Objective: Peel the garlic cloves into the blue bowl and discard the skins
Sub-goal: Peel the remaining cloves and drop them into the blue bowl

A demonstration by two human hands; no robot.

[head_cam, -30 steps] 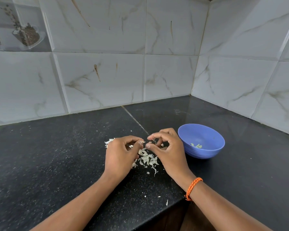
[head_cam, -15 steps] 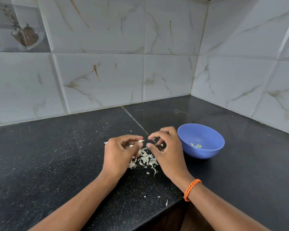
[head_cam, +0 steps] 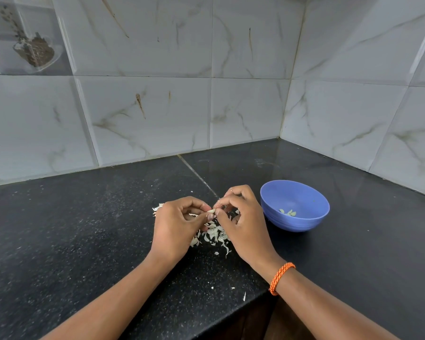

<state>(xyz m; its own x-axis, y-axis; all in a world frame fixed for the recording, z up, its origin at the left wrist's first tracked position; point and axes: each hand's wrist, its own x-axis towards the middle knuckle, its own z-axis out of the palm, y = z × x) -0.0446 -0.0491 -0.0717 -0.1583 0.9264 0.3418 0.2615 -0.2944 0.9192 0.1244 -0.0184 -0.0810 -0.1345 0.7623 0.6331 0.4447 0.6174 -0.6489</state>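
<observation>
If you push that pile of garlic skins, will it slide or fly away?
The skins look thin and curled, so they are probably very light and would scatter rather than slide together. Stray flakes already lie near the counter's edge, so a push might send some off.

Two bare forearms come into view from the lower edge, both uncovered as far as the picture shows, with no sleeve on either. The left hand [head_cam: 174, 229] wears nothing: no ring, band or glove can be seen on it or on its wrist. The right hand [head_cam: 245, 227] is likewise ungloved, and no ring shows on its visible fingers. Around the right wrist sits a thin orange bracelet [head_cam: 280, 278], made of several strands of braided or twisted cord lying side by side, with paler flecks along the weave. Its fastening is out of sight. The fingernails are short and plain.
</observation>
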